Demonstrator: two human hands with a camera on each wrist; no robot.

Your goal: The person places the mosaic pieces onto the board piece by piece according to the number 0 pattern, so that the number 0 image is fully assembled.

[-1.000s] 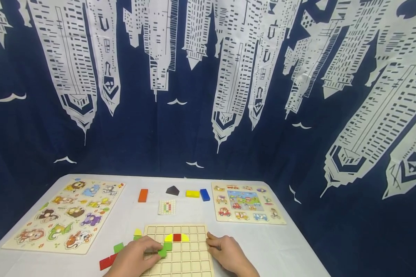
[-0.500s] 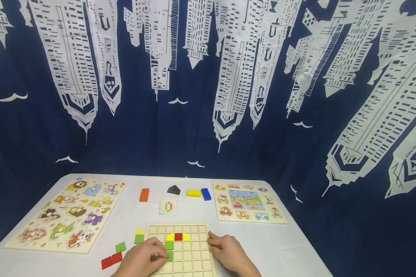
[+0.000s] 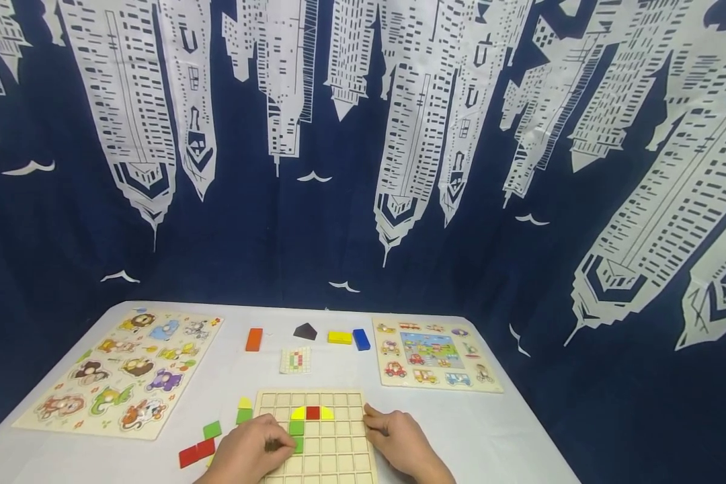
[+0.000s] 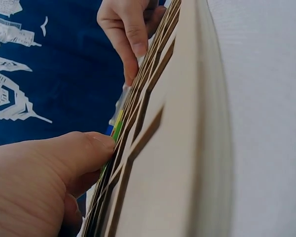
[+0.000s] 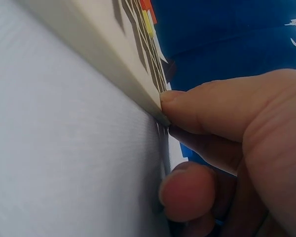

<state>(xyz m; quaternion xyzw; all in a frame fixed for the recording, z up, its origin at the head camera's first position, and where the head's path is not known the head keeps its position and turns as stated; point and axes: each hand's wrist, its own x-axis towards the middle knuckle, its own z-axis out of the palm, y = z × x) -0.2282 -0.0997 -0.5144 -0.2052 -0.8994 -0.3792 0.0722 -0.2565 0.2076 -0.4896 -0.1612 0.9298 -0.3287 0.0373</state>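
Note:
A pale wooden grid board (image 3: 339, 447) lies at the table's near edge. Its top rows hold two yellow quarter-rounds around a red square (image 3: 312, 413), with a green square (image 3: 296, 427) below them. My left hand (image 3: 251, 449) lies on the board's left side, and its fingertips hold a second green block (image 3: 298, 444) in the cell under the first. In the left wrist view the thumb (image 4: 96, 148) touches that green block (image 4: 117, 131). My right hand (image 3: 399, 444) rests against the board's right edge; its thumb (image 5: 197, 106) presses the board's side (image 5: 98, 44).
Left of the board lie a green square (image 3: 212, 429), a red piece (image 3: 196, 452) and a yellow triangle (image 3: 245, 403). Farther back are a pattern card (image 3: 295, 360) and orange (image 3: 254, 339), dark (image 3: 305, 331), yellow (image 3: 340, 337) and blue (image 3: 360, 339) blocks. Animal puzzle (image 3: 117, 373) left, vehicle puzzle (image 3: 435, 353) right.
My left hand carried the green block from the board's left edge into the grid, below the other green square. The right hand stayed at the board's right edge.

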